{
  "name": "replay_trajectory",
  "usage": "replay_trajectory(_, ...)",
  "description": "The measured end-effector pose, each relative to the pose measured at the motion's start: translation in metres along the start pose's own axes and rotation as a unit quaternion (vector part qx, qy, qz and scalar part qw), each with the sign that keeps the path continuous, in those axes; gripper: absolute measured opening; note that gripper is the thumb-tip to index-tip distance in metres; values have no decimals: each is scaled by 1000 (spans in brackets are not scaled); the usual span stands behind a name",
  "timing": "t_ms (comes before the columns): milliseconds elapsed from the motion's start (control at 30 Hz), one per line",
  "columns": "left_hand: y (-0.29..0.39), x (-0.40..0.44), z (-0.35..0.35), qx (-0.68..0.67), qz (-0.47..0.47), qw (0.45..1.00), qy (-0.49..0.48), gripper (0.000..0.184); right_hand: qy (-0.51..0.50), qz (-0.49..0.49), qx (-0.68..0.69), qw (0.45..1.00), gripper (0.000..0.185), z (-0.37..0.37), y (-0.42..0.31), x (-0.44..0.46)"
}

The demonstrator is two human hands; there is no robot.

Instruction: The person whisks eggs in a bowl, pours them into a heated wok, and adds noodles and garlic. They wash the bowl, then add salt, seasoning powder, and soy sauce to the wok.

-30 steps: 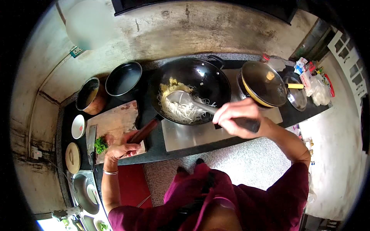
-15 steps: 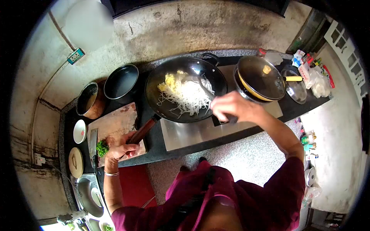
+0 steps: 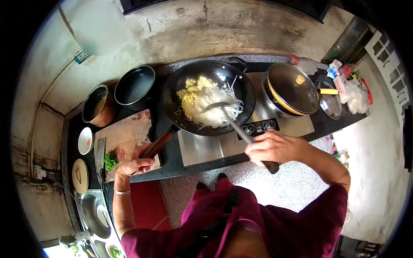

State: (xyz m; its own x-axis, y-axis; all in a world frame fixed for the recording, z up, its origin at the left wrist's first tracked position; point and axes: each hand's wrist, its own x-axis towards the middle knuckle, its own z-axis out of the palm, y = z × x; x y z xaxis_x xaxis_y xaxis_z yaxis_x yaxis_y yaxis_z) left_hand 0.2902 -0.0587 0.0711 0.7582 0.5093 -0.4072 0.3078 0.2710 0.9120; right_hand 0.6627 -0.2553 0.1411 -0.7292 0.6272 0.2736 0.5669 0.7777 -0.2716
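Note:
A large black wok (image 3: pixel 189 71) sits on the stove, its wooden handle (image 3: pixel 160 143) pointing toward me at the lower left. My left hand (image 3: pixel 137 162) is closed around that handle. In my right hand (image 3: pixel 271 148) is the dark grip of a metal spatula (image 3: pixel 238 130), with its head resting on the food in the wok. White noodle-like shreds (image 3: pixel 215 114) fill the wok's middle, and yellow scrambled egg (image 3: pixel 198 85) lies along their far left side. Chopped greens (image 3: pixel 110 161) lie on the cutting board (image 3: pixel 129 129) close to my left hand, beside a cleaver (image 3: pixel 100 150).
A pan with a glass lid (image 3: pixel 294 90) stands on the right burner. Bags and packets (image 3: pixel 352 92) crowd the counter's right end. On the left are a black pan (image 3: pixel 135 85), a brown pot (image 3: pixel 103 112), a white bowl (image 3: pixel 85 141), a round lid (image 3: pixel 80 176) and the sink (image 3: pixel 90 210).
My right hand has pulled back toward me and to the right with the spatula, whose head now lies over the middle of the shreds. My left hand keeps hold of the handle.

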Motion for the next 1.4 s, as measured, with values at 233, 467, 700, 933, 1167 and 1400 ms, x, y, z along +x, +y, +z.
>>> replay_trajectory(233,1,1,-1,17,-12,1000,-12,39,69,19,-22,997,11,59,60,6)
replay_trajectory(467,-3,1,-4,-8,-9,1000,-20,38,-82,53,24,995,13,-6,3,-2)
replay_trajectory(700,-3,1,-12,51,-19,998,-40,57,30,-18,-136,990,9,24,0,26)
replay_trajectory(933,-21,-2,-21,-109,-23,992,-54,58,-55,22,-65,996,12,11,29,52)
replay_trajectory(1167,-37,1,-20,-200,72,972,-97,59,-30,22,22,999,6,34,19,69)
replay_trajectory(1400,-46,-6,-20,-243,90,964,-60,64,-54,101,76,991,11,17,15,68)
